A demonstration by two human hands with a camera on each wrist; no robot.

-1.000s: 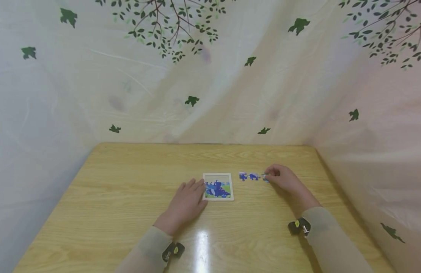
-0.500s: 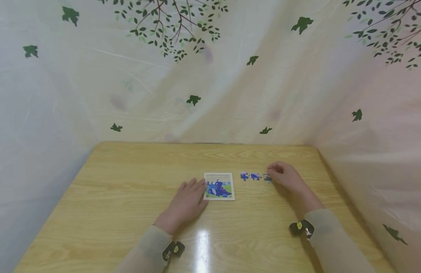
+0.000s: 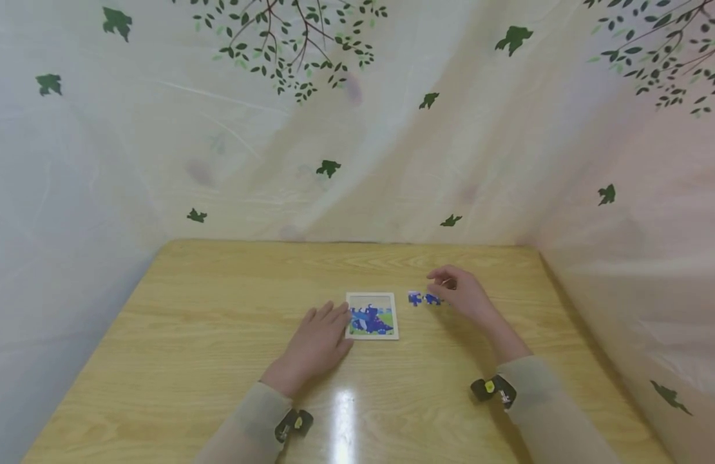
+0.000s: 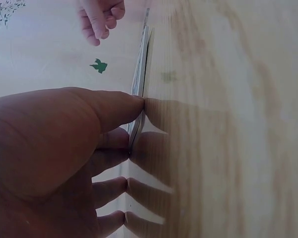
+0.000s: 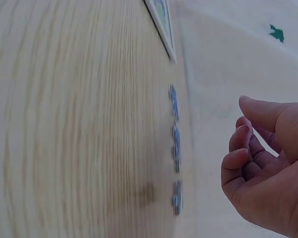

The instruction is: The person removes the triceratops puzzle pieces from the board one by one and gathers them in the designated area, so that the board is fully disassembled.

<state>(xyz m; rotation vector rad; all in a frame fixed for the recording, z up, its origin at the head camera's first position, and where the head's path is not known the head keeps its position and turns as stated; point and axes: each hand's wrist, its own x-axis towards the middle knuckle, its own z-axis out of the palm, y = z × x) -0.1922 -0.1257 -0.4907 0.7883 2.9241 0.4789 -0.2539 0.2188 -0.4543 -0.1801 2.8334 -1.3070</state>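
A small white-framed jigsaw puzzle (image 3: pixel 371 338) with a blue dinosaur picture lies on the table; the strip along its top shows no pieces. My left hand (image 3: pixel 314 348) rests at its left edge, fingers extended; in the left wrist view, thumb and fingertips touch the puzzle's side (image 4: pixel 140 74). Right of the frame, three loose puzzle pieces stand in a row in the right wrist view: a near piece (image 5: pixel 177 197), a middle piece (image 5: pixel 176 148) and a far piece (image 5: pixel 174 102). Above them hovers my right hand (image 3: pixel 464 299), fingers loosely bent, holding nothing visible. It mostly hides the rightmost piece from the head view.
The wooden table (image 3: pixel 230 283) reaches back to a pale curtain (image 3: pixel 247 129) printed with leaves and branches. More curtain hangs along both sides. Each sleeve carries a small dark wrist camera (image 3: pixel 294 425).
At the rightmost puzzle piece, my right hand shifted it slightly right, then let go, lifted and moved left over the row. My left hand has stayed at the frame.
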